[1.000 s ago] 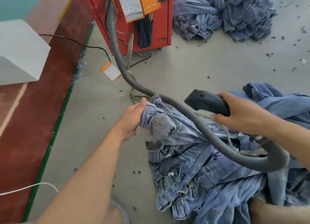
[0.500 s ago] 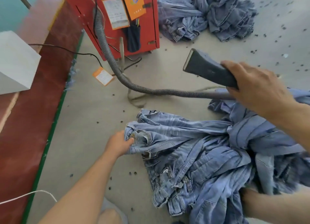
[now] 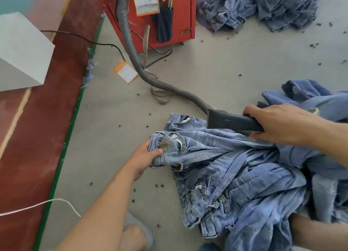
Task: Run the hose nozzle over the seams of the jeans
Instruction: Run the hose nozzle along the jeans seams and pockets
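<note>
Now the jeans (image 3: 216,156) lie heaped on the floor (image 3: 216,72) between both hands; the left hand (image 3: 145,158) grips their waistband, the right hand (image 3: 282,124) holds the nozzle (image 3: 229,121) just above the denim, the hose (image 3: 150,77) trailing beyond it.

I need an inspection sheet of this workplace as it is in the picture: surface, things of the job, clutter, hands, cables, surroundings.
Surface: grey floor, bordered on the left by a green line and a red strip.
Job's things: heap of blue jeans; dark hose nozzle low over the top pair's waistband; grey ribbed hose running to a red machine.
Clutter: small dark scraps scattered on the floor; an orange tag; a tangle of cord.
Hands: left hand grips the waistband; right hand grips the nozzle.
Cables: black cable; white cord.
Surroundings: second jeans pile; white box.
</note>
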`<move>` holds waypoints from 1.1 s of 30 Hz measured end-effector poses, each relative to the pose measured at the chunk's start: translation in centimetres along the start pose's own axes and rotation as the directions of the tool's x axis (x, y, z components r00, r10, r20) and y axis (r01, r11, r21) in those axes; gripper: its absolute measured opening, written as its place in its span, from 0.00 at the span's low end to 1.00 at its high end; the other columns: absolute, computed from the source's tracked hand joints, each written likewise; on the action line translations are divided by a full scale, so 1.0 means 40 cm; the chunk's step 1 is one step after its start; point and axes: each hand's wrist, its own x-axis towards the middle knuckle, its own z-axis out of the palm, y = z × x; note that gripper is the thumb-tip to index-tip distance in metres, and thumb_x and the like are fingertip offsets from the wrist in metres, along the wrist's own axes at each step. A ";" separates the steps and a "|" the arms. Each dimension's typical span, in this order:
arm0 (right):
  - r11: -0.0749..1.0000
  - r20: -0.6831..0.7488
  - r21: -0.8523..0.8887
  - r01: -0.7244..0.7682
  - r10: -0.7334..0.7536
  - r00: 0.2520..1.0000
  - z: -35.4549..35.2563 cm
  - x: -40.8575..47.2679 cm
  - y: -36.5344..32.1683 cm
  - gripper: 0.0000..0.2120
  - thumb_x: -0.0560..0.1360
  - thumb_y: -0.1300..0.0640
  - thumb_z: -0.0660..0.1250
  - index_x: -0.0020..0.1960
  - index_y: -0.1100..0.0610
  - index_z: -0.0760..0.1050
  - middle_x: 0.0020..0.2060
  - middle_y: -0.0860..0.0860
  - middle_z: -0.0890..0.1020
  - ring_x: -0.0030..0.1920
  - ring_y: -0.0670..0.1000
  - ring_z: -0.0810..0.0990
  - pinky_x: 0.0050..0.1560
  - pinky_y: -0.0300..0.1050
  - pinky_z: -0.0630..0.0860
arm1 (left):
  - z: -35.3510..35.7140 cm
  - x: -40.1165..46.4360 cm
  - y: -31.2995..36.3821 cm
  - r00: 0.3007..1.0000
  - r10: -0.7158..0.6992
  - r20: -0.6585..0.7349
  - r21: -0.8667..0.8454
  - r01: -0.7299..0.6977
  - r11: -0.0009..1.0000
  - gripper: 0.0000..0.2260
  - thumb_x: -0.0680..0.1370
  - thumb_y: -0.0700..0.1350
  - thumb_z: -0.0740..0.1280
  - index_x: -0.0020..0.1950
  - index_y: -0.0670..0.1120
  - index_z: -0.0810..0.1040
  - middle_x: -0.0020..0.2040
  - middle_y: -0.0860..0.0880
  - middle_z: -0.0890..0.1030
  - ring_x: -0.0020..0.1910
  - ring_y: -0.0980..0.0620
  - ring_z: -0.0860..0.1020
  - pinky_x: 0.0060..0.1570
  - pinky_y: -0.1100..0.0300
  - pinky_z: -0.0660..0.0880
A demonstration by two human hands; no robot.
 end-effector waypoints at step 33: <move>0.993 -0.022 -0.061 0.102 -0.103 0.994 0.102 0.099 -0.124 0.14 0.80 0.41 0.63 0.65 0.39 0.69 0.56 0.39 0.77 0.59 0.48 0.77 0.64 0.51 0.68 | 0.056 0.018 0.042 0.985 -0.167 -0.054 -0.472 0.122 0.873 0.08 0.83 0.38 0.64 0.59 0.42 0.81 0.49 0.41 0.88 0.42 0.44 0.87 0.36 0.51 0.83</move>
